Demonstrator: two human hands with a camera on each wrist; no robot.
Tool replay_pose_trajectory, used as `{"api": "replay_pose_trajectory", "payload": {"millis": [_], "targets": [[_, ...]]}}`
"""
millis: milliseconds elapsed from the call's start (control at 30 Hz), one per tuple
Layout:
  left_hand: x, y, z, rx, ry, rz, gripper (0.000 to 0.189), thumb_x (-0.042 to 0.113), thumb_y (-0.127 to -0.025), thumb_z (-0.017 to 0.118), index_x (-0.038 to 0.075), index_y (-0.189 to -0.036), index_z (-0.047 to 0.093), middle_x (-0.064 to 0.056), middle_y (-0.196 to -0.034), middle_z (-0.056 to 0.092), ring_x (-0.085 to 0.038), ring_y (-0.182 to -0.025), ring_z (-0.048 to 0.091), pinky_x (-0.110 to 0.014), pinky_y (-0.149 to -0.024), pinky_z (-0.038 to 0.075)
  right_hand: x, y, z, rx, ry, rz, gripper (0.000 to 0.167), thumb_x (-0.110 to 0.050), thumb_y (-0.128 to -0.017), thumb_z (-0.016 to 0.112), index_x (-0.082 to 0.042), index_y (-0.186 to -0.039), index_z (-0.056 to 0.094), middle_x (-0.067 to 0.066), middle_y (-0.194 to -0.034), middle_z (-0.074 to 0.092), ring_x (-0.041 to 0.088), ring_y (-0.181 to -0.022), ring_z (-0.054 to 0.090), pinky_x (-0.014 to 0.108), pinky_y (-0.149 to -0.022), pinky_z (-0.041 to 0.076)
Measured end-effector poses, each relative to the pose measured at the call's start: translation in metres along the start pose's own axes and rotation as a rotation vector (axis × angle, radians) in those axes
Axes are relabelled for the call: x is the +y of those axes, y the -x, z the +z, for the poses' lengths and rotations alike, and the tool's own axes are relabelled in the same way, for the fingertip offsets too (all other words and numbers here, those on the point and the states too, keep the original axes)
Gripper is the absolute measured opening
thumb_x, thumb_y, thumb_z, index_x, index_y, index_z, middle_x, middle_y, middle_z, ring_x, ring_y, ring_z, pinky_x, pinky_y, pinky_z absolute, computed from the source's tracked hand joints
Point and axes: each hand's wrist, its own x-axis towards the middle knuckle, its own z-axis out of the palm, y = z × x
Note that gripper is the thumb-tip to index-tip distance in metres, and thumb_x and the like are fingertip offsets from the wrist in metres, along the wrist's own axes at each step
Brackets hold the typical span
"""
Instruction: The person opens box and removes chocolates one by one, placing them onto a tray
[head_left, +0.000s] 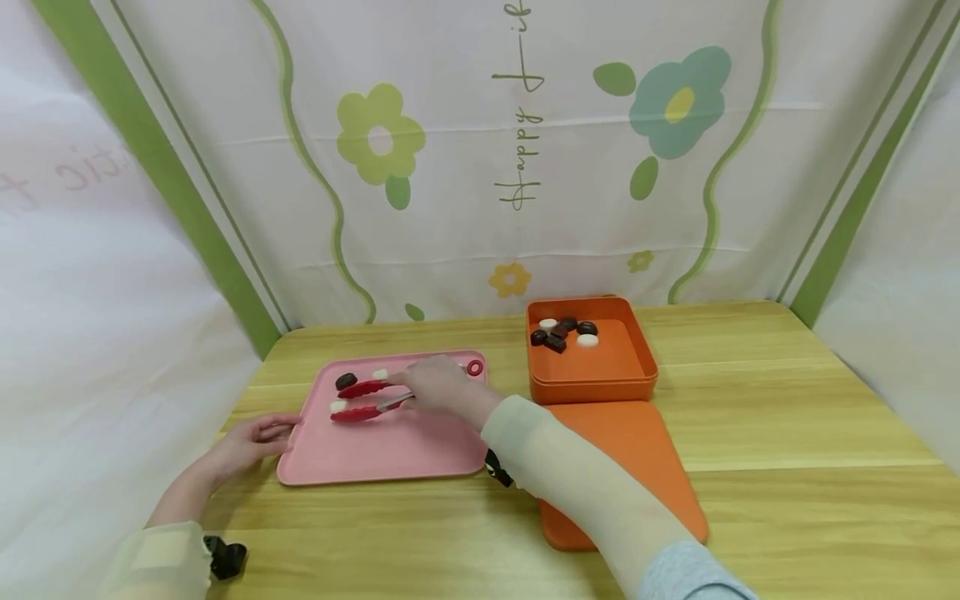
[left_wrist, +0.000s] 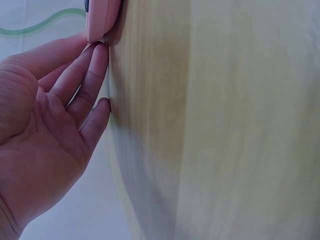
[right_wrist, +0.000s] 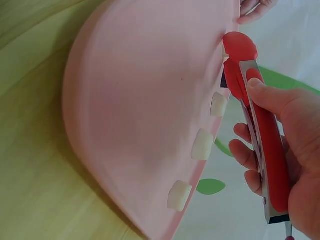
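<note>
My right hand grips red-tipped metal tongs over a pink tray. The tongs' tips are apart, with a small white piece between them in the head view. Beside the upper tip lies a dark chocolate-like piece. Further white pieces sit along the tray in the right wrist view, partly hidden by my hand in the head view. My left hand is at the tray's left edge, fingers loosely extended and fingertips right at the rim.
An open orange box stands to the right of the tray, with several dark pieces and white pieces inside. In front of it, an orange lid lies flat, partly under my right forearm. A printed curtain hangs behind the wooden table.
</note>
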Motion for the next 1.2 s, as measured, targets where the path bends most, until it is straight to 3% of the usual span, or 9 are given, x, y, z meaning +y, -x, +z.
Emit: {"api": "replay_pose_trajectory", "payload": {"millis": [100, 267, 467, 567, 700, 767, 1033, 1200], "targets": [[0.0, 0.0, 0.0, 0.003, -0.008, -0.002, 0.049, 0.011, -0.094, 0.065, -0.012, -0.135, 0.048, -0.031, -0.133, 0.051, -0.015, -0.114, 0.058, -0.016, -0.084, 0.046, 0.003, 0.004, -0.001, -0.001, -0.028, -0.01, 0.052, -0.036, -0.09, 0.071, -0.031, -0.139, 0.056, -0.011, -0.09, 0.065, 0.006, -0.083, 0.057, 0.026, -0.072, 0.045], [0.0, 0.0, 0.0, 0.002, -0.036, 0.0, 0.049, 0.012, -0.095, 0.064, -0.012, -0.134, 0.048, -0.032, -0.132, 0.051, -0.033, -0.119, 0.055, -0.016, -0.083, 0.046, 0.011, 0.015, -0.005, 0.02, -0.053, -0.027, 0.053, -0.036, -0.091, 0.069, -0.029, -0.141, 0.054, -0.01, -0.096, 0.065, 0.006, -0.084, 0.057, 0.027, -0.074, 0.045], [0.0, 0.0, 0.0, 0.006, -0.054, -0.015, 0.05, 0.012, -0.095, 0.064, -0.012, -0.135, 0.047, -0.032, -0.133, 0.051, -0.045, -0.122, 0.048, -0.016, -0.083, 0.045, 0.022, 0.032, -0.012, 0.043, -0.036, -0.024, 0.054, -0.039, -0.091, 0.068, -0.032, -0.143, 0.051, -0.006, -0.109, 0.067, 0.01, -0.09, 0.06, 0.028, -0.073, 0.049], [0.0, 0.0, 0.0, -0.003, -0.046, -0.01, 0.05, 0.011, -0.095, 0.064, -0.013, -0.135, 0.047, -0.033, -0.133, 0.05, -0.037, -0.121, 0.052, -0.016, -0.083, 0.045, 0.025, 0.041, -0.016, 0.051, -0.006, -0.025, 0.055, -0.04, -0.092, 0.067, -0.033, -0.144, 0.049, -0.005, -0.118, 0.066, 0.011, -0.094, 0.062, 0.029, -0.072, 0.05], [0.001, 0.0, 0.0, -0.004, -0.028, -0.009, 0.05, 0.01, -0.094, 0.065, -0.014, -0.134, 0.047, -0.033, -0.133, 0.05, -0.006, -0.109, 0.057, -0.016, -0.083, 0.045, 0.028, 0.054, -0.024, 0.049, 0.023, -0.04, 0.056, -0.04, -0.092, 0.066, -0.033, -0.145, 0.048, -0.005, -0.121, 0.065, 0.011, -0.093, 0.062, 0.027, -0.068, 0.05], [0.0, 0.0, 0.0, -0.004, -0.024, -0.007, 0.051, 0.01, -0.094, 0.065, -0.014, -0.134, 0.047, -0.033, -0.132, 0.05, 0.001, -0.106, 0.055, -0.016, -0.083, 0.045, 0.028, 0.06, -0.027, 0.05, 0.042, -0.055, 0.057, -0.04, -0.092, 0.067, -0.032, -0.145, 0.048, -0.004, -0.12, 0.065, 0.01, -0.092, 0.062, 0.025, -0.064, 0.048], [0.001, 0.0, -0.001, -0.012, -0.041, -0.024, 0.052, 0.014, -0.095, 0.064, -0.012, -0.135, 0.046, -0.032, -0.134, 0.049, -0.009, -0.111, 0.057, -0.015, -0.083, 0.044, 0.036, 0.09, -0.039, 0.081, 0.067, -0.088, 0.058, -0.041, -0.093, 0.065, -0.031, -0.146, 0.045, -0.003, -0.12, 0.063, 0.01, -0.088, 0.06, 0.022, -0.058, 0.045], [0.001, 0.0, -0.001, -0.025, -0.039, -0.005, 0.051, 0.012, -0.095, 0.064, -0.014, -0.135, 0.045, -0.034, -0.133, 0.049, -0.01, -0.111, 0.057, -0.016, -0.083, 0.045, 0.053, 0.113, -0.041, 0.15, 0.063, -0.105, 0.054, -0.041, -0.092, 0.065, -0.028, -0.143, 0.051, -0.002, -0.12, 0.063, 0.009, -0.069, 0.055, 0.022, -0.052, 0.041]]}}
